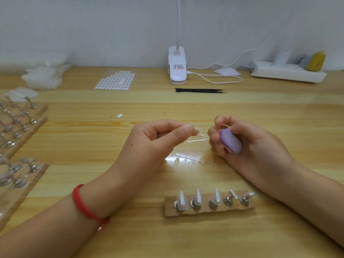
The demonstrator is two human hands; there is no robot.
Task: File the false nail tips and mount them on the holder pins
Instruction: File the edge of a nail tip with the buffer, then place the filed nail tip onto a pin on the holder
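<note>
Head view: I see the left hand (158, 138) pinching a clear false nail tip (197, 130) above the middle of the worktop (74, 146). The right hand (242, 144) is curled around a purple nail file (229, 140) just beside it. I judge the tiny tip may slip under the file's pressure and get lost on the glossy wood. The near holder (208, 211) has two bare pins. The label on the clip lamp (177, 71) is too small to read.

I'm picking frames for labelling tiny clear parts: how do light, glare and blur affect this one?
Head view: soft, even light, faint shadows; a glare patch on the table washes out the clear sprue strip; the nail tip pinched by the left hand barely stands out; the purple file in the right hand looks soft; the holder boards at the left edge are blurred.
</note>
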